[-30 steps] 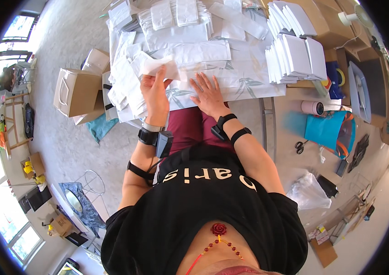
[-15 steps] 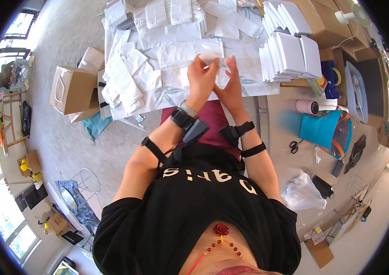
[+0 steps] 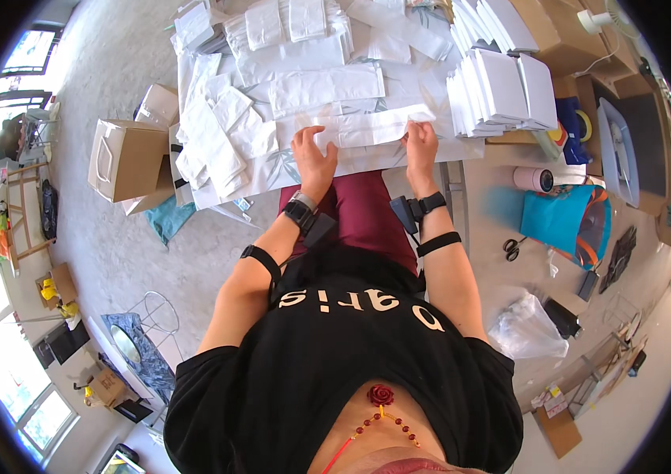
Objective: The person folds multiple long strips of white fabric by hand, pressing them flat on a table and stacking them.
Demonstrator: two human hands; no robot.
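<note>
The left hand (image 3: pixel 315 163) and right hand (image 3: pixel 422 148) have moved apart, so the long, white, paper-like strip (image 3: pixel 375 130) now stretches over the pale, leaf-patterned tablecloth (image 3: pixel 462 148); the right pinches its right end, the left's hold I cannot tell.

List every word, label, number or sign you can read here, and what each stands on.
Black T-shirt: large pale lettering across the chest, upside down here; legible, but I don't copy out wording.
Cardboard box at lower left: dark marks, too small to read.
White strip in the right hand: no lettering visible.
</note>
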